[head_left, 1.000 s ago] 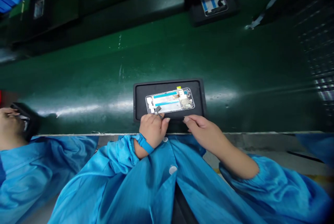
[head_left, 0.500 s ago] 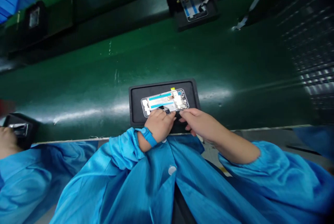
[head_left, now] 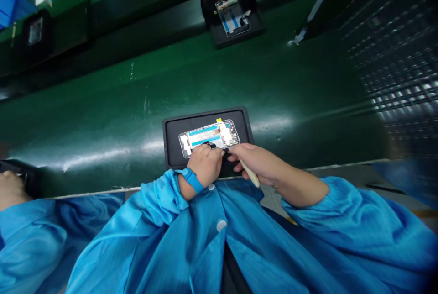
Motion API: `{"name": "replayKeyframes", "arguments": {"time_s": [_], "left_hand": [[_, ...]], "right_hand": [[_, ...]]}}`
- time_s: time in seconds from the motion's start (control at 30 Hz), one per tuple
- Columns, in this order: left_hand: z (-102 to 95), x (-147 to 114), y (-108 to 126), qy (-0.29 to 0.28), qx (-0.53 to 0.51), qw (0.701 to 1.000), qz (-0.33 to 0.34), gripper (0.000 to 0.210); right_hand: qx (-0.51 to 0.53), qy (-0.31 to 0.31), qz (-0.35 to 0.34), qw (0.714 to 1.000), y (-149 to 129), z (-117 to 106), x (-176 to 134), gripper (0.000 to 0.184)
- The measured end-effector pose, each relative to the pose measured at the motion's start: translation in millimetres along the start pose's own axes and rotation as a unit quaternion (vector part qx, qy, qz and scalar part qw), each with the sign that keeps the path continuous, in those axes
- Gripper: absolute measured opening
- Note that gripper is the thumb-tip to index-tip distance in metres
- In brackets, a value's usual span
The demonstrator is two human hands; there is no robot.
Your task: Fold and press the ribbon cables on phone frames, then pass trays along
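Observation:
An opened smartphone (head_left: 205, 133), its circuit board and blue strips showing, lies in a shallow black tray (head_left: 171, 159) in front of me. My left hand (head_left: 205, 164) is closed at the phone's near edge, fingers curled over it beside a dark flap that they partly cover. A cream-coloured stick-like tool (head_left: 250, 173) slants down from my right hand (head_left: 255, 159), which pinches it by the phone's near right corner. The tool's tip is hidden by the fingers, so I cannot tell its kind.
Across the green bench (head_left: 191, 81), another black tray (head_left: 236, 40) holds an opened phone (head_left: 233, 16). A third dark tray (head_left: 36, 34) sits far left, near a blue bin (head_left: 12, 4). At left, another person's hand (head_left: 12, 186) works. A perforated surface (head_left: 393, 88) is at right.
The view has shifted slightly, moving the bench items left. My right hand has turned a little, and the cream tool's handle now shows below it. My left hand stays at the phone's edge.

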State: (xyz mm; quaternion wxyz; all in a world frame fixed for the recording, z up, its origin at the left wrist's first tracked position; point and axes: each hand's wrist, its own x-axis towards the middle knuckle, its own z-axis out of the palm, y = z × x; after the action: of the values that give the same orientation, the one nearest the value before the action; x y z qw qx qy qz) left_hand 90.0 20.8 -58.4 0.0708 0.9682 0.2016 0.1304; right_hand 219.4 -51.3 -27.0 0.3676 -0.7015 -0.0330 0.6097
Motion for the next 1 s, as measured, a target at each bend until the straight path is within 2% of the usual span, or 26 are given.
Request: {"name": "replayKeyframes", "arguments": {"time_s": [0.1, 0.2, 0.37, 0.43, 0.53, 0.63, 0.73, 0.83, 0.9, 1.0], "left_hand": [[1.7, 1.6, -0.2, -0.008, 0.009, 1.000, -0.013, 0.024], [6.0, 2.8, 0.1, -0.015, 0.039, 0.999, -0.022, 0.020], [10.3, 5.0, 3.4, -0.028, 0.087, 0.995, -0.038, 0.014], [10.1, 6.2, 4.5, -0.029, 0.095, 0.994, -0.043, 0.013], [9.3, 7.5, 4.7, -0.031, 0.097, 0.994, -0.041, 0.013], [9.0, 8.2, 3.8, -0.025, 0.094, 0.995, -0.031, 0.012], [8.8, 9.1, 3.5, -0.030, 0.086, 0.995, -0.031, 0.014], [8.0, 10.6, 4.5, -0.052, 0.084, 0.994, -0.037, 0.014], [7.1, 11.8, 5.6, -0.064, 0.084, 0.994, -0.039, 0.014], [5.6, 12.9, 6.9, -0.078, 0.077, 0.993, -0.040, 0.015]], "right_hand": [[0.051, 0.008, -0.007, 0.999, 0.4, -2.3, 1.2, 0.009], [0.141, 0.049, -0.065, 0.987, 0.3, -6.9, 3.6, 0.012], [0.246, 0.107, -0.167, 0.949, -1.2, -11.4, 13.5, 0.050], [0.259, 0.124, -0.199, 0.937, 0.6, -10.7, 18.5, 0.056], [0.213, 0.201, -0.282, 0.914, 8.8, -7.4, 24.1, 0.047], [0.124, 0.280, -0.386, 0.870, 21.5, -2.8, 29.4, 0.033], [0.074, 0.309, -0.472, 0.822, 33.0, 0.8, 36.7, 0.025], [0.031, 0.317, -0.528, 0.787, 39.9, 2.1, 41.7, 0.021], [0.004, 0.314, -0.538, 0.782, 42.3, 2.2, 41.7, 0.020], [-0.026, 0.311, -0.515, 0.799, 44.4, 2.3, 39.1, 0.021]]}}
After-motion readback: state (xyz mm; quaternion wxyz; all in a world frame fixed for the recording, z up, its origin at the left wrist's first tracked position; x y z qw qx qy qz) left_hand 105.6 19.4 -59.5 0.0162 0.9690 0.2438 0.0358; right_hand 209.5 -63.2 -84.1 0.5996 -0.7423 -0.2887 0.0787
